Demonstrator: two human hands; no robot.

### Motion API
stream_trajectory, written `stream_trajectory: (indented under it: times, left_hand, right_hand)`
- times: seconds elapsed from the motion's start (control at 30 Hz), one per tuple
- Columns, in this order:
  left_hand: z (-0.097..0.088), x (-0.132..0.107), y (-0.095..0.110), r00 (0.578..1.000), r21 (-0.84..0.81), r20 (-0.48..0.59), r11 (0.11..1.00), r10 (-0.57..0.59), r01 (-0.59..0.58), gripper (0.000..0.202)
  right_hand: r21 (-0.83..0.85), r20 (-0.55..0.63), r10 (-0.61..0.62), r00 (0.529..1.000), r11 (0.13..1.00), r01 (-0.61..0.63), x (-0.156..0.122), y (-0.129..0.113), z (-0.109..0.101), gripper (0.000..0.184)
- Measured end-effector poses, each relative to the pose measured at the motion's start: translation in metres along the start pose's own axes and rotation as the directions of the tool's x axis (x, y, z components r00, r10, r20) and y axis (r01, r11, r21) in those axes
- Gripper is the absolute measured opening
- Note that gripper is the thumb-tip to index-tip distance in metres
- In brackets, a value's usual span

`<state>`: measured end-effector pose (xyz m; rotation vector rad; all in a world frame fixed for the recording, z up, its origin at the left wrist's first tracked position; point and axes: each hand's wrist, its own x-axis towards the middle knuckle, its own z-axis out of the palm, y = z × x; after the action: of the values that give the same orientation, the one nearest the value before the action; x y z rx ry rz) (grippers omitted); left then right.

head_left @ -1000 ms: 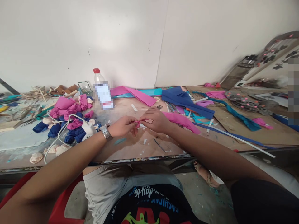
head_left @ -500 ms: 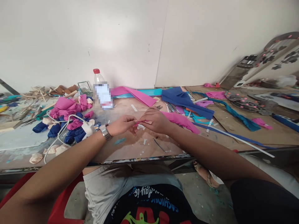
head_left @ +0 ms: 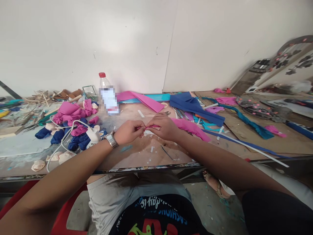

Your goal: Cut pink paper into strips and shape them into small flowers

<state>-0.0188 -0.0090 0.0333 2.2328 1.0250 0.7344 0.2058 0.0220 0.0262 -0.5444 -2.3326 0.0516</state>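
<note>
A long pink strip point(head_left: 192, 126), fabric or crepe paper, trails to the right from behind my right hand point(head_left: 163, 127). Its narrow end is pinched between the fingertips of both hands, above the middle of the table. My left hand point(head_left: 129, 132), with a metal watch at the wrist, closes thumb and forefinger on that end. The right thumb and fingers grip it from the other side, touching the left fingertips. Most of the pinched part is hidden by the fingers. Small white scraps point(head_left: 152, 149) lie on the table just below the hands.
Pink and blue rolled flowers point(head_left: 70, 112) heap at left around a white cable point(head_left: 62, 143). Behind stand a red-capped bottle point(head_left: 102, 75) and a lit phone point(head_left: 109, 101). Folded blue strips point(head_left: 187, 102) lie right of centre. A thin white stick point(head_left: 254, 148) reaches past the table's front edge.
My left fingers, looser and partly hanging down before, are now curled in and pinch the strip's end against the right fingertips. The right hand has barely moved.
</note>
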Motion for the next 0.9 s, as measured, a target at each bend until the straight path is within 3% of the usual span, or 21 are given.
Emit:
stream_trajectory:
  times: [0.1,0.3,0.47,0.73,0.9]
  left_hand:
    - [-0.0017,-0.0010,0.0026,0.999,0.133,-0.028,0.990,0.046,-0.042,0.025]
    - [-0.0001,-0.0010,0.0010,1.000,-0.035,0.008,0.999,0.001,-0.001,0.030]
    - [0.0001,-0.0008,0.0002,1.000,0.036,-0.029,0.999,0.006,-0.005,0.026]
    - [-0.0001,-0.0006,0.0024,0.997,0.016,-0.064,0.999,0.044,-0.043,0.028]
    - [-0.0002,-0.0015,0.0053,0.984,0.177,-0.126,0.979,0.124,-0.101,0.025]
  right_hand:
    - [-0.007,-0.018,0.023,1.000,1.000,-0.023,-0.0002,-0.0018,0.0001,0.018]
    - [-0.015,0.009,0.001,1.000,1.000,-0.001,0.0007,-0.0035,-0.0020,0.017]
    - [0.009,0.008,-0.031,0.999,0.999,0.031,0.0015,-0.0031,-0.0027,0.011]
    - [-0.019,-0.033,-0.020,0.999,1.000,0.020,0.0023,-0.0059,-0.0033,0.015]
    - [-0.060,-0.061,0.036,0.997,0.997,-0.040,0.0019,-0.0092,-0.0038,0.018]
